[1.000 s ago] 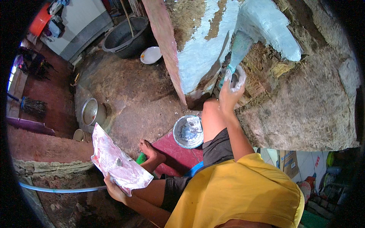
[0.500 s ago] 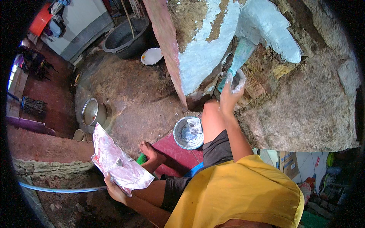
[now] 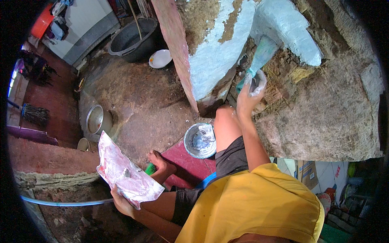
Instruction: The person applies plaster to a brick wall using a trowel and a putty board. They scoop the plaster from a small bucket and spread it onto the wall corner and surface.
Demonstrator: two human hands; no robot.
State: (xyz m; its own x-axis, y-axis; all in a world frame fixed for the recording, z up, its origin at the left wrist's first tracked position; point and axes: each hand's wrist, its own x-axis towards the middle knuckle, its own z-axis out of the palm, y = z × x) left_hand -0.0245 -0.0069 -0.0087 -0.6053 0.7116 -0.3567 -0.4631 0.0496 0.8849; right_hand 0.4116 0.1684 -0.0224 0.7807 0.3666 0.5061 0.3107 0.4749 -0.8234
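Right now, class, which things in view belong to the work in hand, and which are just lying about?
In use:
flat greenish scraper, right hand
pinkish white-smeared flat board, left hand
whitish round basin, probably

Lying about, apparently:
large round dark tub
round white plate
silvery metal pot

1 of the hands (image 3: 246, 99) partly hides the scraper (image 3: 262, 53); top edge cuts the stick (image 3: 135, 19); clutter (image 3: 352, 198) seems indistinct.
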